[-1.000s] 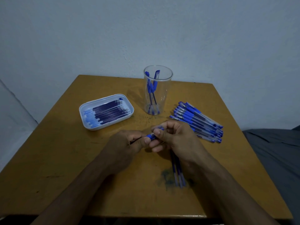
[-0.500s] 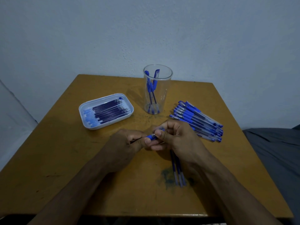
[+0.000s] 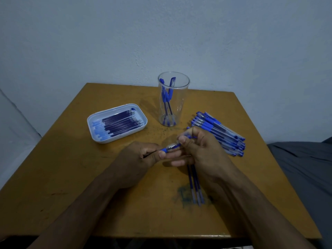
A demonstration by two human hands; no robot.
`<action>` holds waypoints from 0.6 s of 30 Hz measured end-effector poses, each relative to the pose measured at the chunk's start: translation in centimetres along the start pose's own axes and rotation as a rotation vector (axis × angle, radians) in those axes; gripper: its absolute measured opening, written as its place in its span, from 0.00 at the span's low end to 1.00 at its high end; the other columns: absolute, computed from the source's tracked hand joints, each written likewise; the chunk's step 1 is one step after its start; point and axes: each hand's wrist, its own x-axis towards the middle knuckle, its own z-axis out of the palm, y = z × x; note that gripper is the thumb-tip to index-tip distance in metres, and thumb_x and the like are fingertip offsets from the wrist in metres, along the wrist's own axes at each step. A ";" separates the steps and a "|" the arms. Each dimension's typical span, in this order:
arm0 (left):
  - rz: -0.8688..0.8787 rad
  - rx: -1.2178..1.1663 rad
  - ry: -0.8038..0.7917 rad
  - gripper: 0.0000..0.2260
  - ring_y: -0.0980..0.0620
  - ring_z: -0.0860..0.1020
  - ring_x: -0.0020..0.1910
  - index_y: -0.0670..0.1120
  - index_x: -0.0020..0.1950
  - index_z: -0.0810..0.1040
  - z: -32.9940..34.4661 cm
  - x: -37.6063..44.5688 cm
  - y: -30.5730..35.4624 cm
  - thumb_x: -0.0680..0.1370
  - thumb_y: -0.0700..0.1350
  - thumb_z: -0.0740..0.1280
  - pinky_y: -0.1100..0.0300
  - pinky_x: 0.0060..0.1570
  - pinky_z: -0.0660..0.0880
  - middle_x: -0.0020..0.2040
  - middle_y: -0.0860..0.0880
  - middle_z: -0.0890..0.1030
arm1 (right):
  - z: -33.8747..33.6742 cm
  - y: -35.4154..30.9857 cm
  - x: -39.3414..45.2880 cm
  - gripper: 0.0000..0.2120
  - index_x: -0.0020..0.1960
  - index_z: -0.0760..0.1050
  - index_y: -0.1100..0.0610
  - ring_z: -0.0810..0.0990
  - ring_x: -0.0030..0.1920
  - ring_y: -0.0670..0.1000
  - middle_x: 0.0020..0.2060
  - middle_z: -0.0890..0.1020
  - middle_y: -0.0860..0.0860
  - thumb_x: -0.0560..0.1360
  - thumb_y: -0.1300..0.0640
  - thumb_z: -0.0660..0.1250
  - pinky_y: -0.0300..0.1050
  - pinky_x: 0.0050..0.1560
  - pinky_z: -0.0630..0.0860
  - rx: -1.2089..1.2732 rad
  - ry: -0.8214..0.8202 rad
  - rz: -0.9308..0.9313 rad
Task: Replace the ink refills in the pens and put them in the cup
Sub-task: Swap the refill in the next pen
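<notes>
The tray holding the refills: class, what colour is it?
White, with a bluish cast in this light; the tray shows best in the head view.

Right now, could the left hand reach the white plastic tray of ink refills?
Probably yes: the left hand is near the white plastic tray, with bare table between, but it holds a blue pen.

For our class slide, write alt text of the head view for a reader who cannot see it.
Two hands, left hand and right hand, hold a blue pen between them above a wooden table. Behind stand a clear cup with pens, a white tray of refills and a pen pile.
</notes>
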 end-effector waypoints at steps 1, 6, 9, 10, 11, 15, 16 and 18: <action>-0.002 0.002 0.023 0.10 0.55 0.73 0.33 0.62 0.44 0.81 0.1 -0.1 0.1 0.80 0.59 0.62 0.52 0.35 0.71 0.32 0.54 0.75 | 0.0 -0.1 0.0 0.08 0.57 0.71 0.66 0.87 0.46 0.62 0.45 0.86 0.63 0.83 0.61 0.61 0.53 0.40 0.85 -0.011 0.005 -0.014; -0.155 -0.132 0.262 0.13 0.60 0.70 0.26 0.52 0.46 0.84 0.5 -0.5 0.7 0.82 0.54 0.62 0.67 0.30 0.67 0.28 0.53 0.75 | 0.1 0.3 0.5 0.04 0.53 0.81 0.54 0.79 0.32 0.48 0.37 0.81 0.51 0.80 0.57 0.68 0.41 0.30 0.76 -0.314 0.203 -0.195; -0.193 -0.180 0.365 0.16 0.58 0.71 0.28 0.45 0.44 0.81 0.1 -0.7 0.3 0.84 0.50 0.60 0.61 0.32 0.69 0.32 0.47 0.78 | 0.1 1.0 0.7 0.06 0.53 0.82 0.45 0.77 0.42 0.41 0.45 0.80 0.42 0.78 0.54 0.71 0.34 0.42 0.73 -0.718 0.238 -0.287; -0.197 -0.176 0.384 0.14 0.56 0.72 0.29 0.46 0.46 0.81 0.0 -0.7 0.1 0.84 0.49 0.61 0.59 0.33 0.70 0.34 0.46 0.80 | 0.3 1.2 0.7 0.06 0.54 0.82 0.46 0.76 0.45 0.39 0.47 0.79 0.41 0.77 0.54 0.72 0.34 0.44 0.73 -0.824 0.231 -0.317; -0.199 -0.165 0.399 0.11 0.57 0.74 0.30 0.48 0.48 0.82 -0.2 -0.7 -0.1 0.84 0.48 0.61 0.58 0.34 0.71 0.36 0.47 0.81 | 0.5 1.5 0.7 0.06 0.53 0.81 0.47 0.76 0.46 0.39 0.47 0.79 0.41 0.77 0.54 0.72 0.34 0.45 0.74 -0.918 0.216 -0.347; -0.202 -0.182 0.454 0.08 0.61 0.80 0.36 0.54 0.59 0.79 -0.2 -0.8 -0.1 0.82 0.45 0.66 0.65 0.40 0.74 0.39 0.52 0.85 | 1.4 1.8 0.6 0.06 0.55 0.78 0.49 0.75 0.49 0.44 0.48 0.79 0.45 0.80 0.50 0.66 0.46 0.48 0.78 -1.273 0.150 -0.334; -0.203 -0.182 0.453 0.08 0.61 0.81 0.36 0.51 0.60 0.80 -0.1 -0.8 -0.1 0.81 0.44 0.67 0.67 0.39 0.75 0.39 0.52 0.85 | 1.6 1.6 0.6 0.07 0.55 0.78 0.49 0.74 0.49 0.45 0.48 0.78 0.46 0.81 0.49 0.64 0.47 0.48 0.77 -1.329 0.142 -0.325; -0.205 -0.161 0.432 0.09 0.62 0.81 0.36 0.49 0.59 0.81 0.1 -0.8 0.1 0.80 0.43 0.69 0.69 0.39 0.75 0.39 0.51 0.85 | 2.0 1.5 0.4 0.08 0.56 0.77 0.49 0.73 0.50 0.46 0.49 0.78 0.47 0.82 0.49 0.62 0.47 0.48 0.77 -1.390 0.131 -0.322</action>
